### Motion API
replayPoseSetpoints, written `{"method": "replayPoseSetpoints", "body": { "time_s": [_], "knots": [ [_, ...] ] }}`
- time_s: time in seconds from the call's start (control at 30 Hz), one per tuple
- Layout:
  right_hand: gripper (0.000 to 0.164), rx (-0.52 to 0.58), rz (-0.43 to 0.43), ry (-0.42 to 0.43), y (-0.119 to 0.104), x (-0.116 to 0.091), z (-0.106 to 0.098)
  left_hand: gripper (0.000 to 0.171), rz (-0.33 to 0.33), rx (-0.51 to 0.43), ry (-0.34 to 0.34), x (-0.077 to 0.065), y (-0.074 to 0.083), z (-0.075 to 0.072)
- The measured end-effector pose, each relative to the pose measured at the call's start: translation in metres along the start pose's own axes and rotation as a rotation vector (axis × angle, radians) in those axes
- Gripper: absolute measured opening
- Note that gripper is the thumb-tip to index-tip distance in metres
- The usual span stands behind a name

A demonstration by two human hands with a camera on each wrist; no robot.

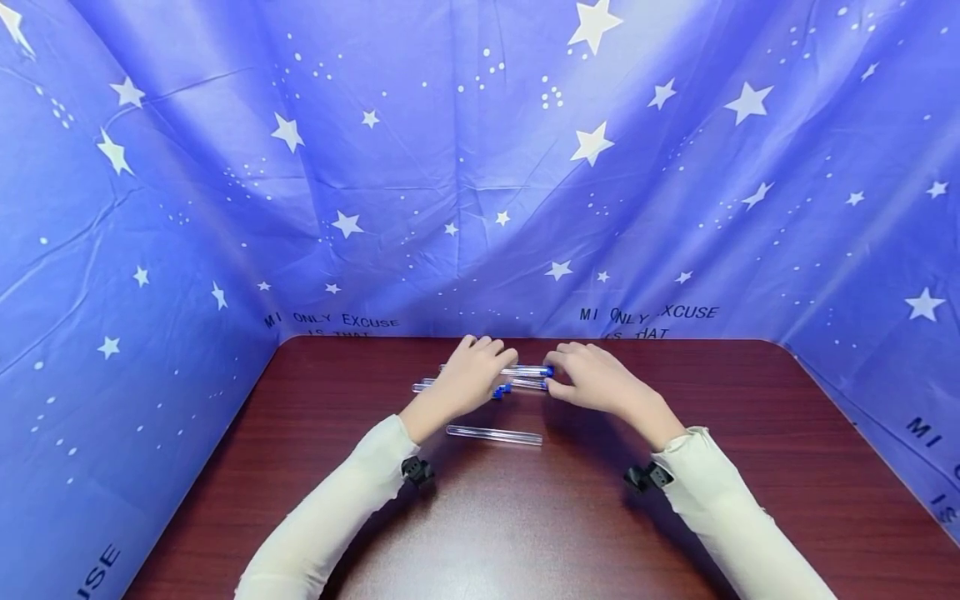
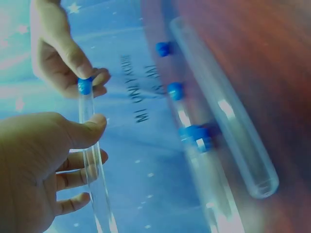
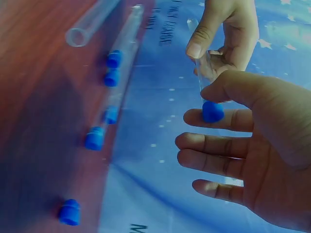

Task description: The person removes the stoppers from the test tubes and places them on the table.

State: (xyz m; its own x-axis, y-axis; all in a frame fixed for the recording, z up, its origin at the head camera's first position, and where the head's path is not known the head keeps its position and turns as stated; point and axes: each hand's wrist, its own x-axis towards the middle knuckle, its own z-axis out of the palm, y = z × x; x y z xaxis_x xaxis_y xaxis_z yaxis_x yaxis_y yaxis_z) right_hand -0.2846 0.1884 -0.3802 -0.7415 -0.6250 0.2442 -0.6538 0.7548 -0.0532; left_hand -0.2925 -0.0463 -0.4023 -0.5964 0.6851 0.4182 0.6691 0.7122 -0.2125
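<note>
My left hand [image 1: 472, 375] grips a clear test tube [image 2: 101, 194] between its thumb and fingers, above the far part of the table. A blue cap [image 3: 213, 111] sits on the end of this tube. Thumb and index finger of my right hand [image 1: 600, 377] pinch that capped end; its other fingers are spread in the right wrist view. Under the hands lie several more tubes with blue caps [image 3: 114, 59], partly hidden by the left hand in the head view. Nearer to me, an uncapped test tube [image 1: 495, 435] lies on its own.
A single blue cap [image 3: 69, 212] stands on the dark red wooden table [image 1: 480, 533], apart from the tubes. Blue curtains [image 1: 457, 167] with white stars enclose the table at the back and both sides. Black wrist cameras [image 1: 417, 472] are strapped at both cuffs.
</note>
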Motion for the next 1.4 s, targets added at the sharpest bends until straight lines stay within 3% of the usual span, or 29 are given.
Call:
{"method": "replayPoseSetpoints", "body": {
  "time_s": [0.17, 0.37, 0.63, 1.1, 1.4],
  "knots": [
    [0.016, 0.021, -0.005, 0.028, -0.005, 0.001, -0.015, 0.019, -0.004, 0.013, 0.063, 0.001, -0.006, -0.016],
    [0.015, 0.036, -0.019, 0.03, -0.009, 0.001, -0.025, 0.016, 0.004, 0.027, 0.126, 0.0, -0.007, -0.025],
    [0.018, 0.12, -0.063, 0.029, -0.009, -0.003, -0.026, 0.016, 0.08, 0.02, 0.22, -0.003, -0.007, -0.019],
    [0.014, 0.204, -0.041, -0.002, -0.007, -0.005, -0.021, 0.009, 0.184, 0.185, 0.364, -0.003, -0.006, -0.015],
    [0.015, 0.212, -0.057, -0.017, -0.008, -0.006, -0.022, 0.012, 0.21, 0.225, 0.381, -0.004, -0.006, -0.019]
  ]
}}
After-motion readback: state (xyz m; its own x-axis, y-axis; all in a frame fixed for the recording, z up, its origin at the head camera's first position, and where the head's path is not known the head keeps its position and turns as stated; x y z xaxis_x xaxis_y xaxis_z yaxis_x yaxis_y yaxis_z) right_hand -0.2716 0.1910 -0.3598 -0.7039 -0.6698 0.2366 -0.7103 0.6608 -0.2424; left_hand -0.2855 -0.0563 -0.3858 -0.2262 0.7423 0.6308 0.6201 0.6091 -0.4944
